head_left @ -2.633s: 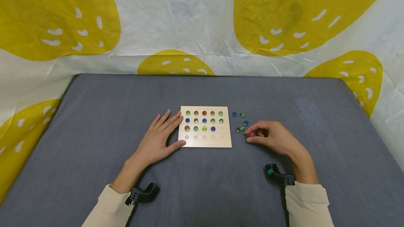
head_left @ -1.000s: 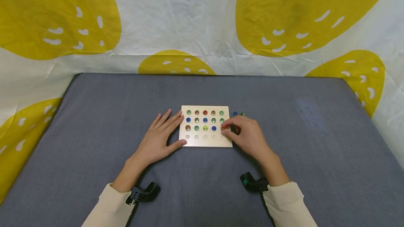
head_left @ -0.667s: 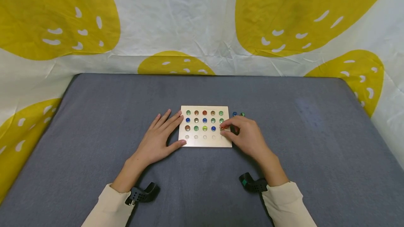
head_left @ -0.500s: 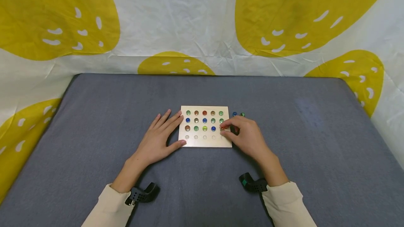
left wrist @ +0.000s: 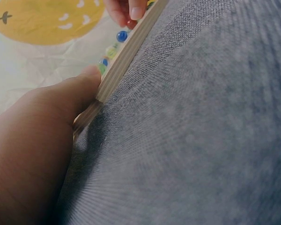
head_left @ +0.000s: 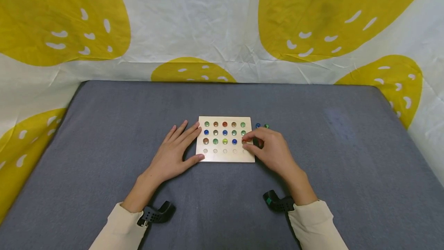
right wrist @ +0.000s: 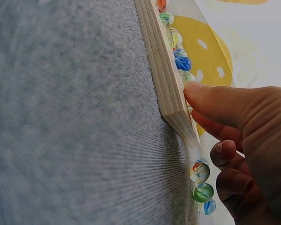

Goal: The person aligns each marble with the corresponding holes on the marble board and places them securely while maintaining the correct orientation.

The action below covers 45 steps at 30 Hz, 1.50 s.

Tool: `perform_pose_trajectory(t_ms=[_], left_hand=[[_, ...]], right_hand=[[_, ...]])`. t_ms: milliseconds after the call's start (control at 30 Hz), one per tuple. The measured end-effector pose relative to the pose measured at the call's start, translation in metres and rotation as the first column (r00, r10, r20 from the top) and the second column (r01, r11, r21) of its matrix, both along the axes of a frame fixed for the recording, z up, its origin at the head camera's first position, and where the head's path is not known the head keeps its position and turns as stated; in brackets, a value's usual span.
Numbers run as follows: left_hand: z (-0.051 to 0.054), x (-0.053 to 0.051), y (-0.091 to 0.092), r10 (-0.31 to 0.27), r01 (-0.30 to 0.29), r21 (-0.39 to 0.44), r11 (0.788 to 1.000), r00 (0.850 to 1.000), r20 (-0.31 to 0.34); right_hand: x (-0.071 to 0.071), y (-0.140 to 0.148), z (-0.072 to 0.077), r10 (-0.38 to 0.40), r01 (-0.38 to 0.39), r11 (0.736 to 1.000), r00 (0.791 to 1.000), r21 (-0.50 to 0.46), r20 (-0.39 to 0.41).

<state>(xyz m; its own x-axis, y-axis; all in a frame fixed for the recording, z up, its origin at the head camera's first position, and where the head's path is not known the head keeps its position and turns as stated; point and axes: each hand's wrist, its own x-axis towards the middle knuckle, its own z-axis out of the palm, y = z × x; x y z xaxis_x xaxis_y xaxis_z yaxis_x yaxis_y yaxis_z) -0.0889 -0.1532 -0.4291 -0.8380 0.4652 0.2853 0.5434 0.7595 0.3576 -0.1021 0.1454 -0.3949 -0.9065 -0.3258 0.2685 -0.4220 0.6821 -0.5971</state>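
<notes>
A pale wooden board (head_left: 224,157) lies on the grey cloth, its upper three rows of hollows bearing marbles of several colours and its front row of hollows bare. The left hand (head_left: 170,157) rests spread along the board's left edge, thumb and fingertips touching it; its thumb shows in the left wrist view. Thumb and index finger of the right hand (head_left: 274,151) pinch a reddish marble (head_left: 244,141) at the right end of the third row. In the right wrist view the thumb (right wrist: 220,103) hides most of that marble, and the other fingers are curled.
Loose marbles lie right of the board, among them a blue one (head_left: 258,125) and a green one (head_left: 266,125); the right hand hides others in the head view. A green marble (right wrist: 203,192) shows in the right wrist view. A patterned curtain (head_left: 208,22) hangs behind the table (head_left: 138,99).
Since the earliest frame the right hand has moved left from the loose marbles to the board, carrying a marble to the third row. Over the last second both hands have stayed nearly still.
</notes>
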Motion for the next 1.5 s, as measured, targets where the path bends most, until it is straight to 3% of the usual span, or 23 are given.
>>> perform_pose_trajectory(t_ms=[333,700,1100,1500], left_hand=[[-0.001,0.000,0.000,-0.003,0.004,0.009,1.000,1.000,-0.023],[-0.002,0.001,0.000,0.002,-0.002,0.000,1.000,1.000,-0.007],[-0.002,0.001,0.000,-0.006,0.006,0.017,1.000,1.000,-0.015],[-0.002,0.001,-0.001,-0.001,0.001,0.002,1.000,1.000,0.000]], right_hand=[[0.000,0.005,0.001,0.000,0.000,1.000,1.000,-0.001,-0.013],[-0.003,0.032,0.011,-0.056,0.054,0.998,0.996,-0.028,-0.069],[-0.006,0.061,0.011,-0.078,0.076,0.995,0.997,-0.068,-0.014],[-0.006,0.073,0.003,-0.013,0.035,0.990,0.988,-0.140,0.155]])
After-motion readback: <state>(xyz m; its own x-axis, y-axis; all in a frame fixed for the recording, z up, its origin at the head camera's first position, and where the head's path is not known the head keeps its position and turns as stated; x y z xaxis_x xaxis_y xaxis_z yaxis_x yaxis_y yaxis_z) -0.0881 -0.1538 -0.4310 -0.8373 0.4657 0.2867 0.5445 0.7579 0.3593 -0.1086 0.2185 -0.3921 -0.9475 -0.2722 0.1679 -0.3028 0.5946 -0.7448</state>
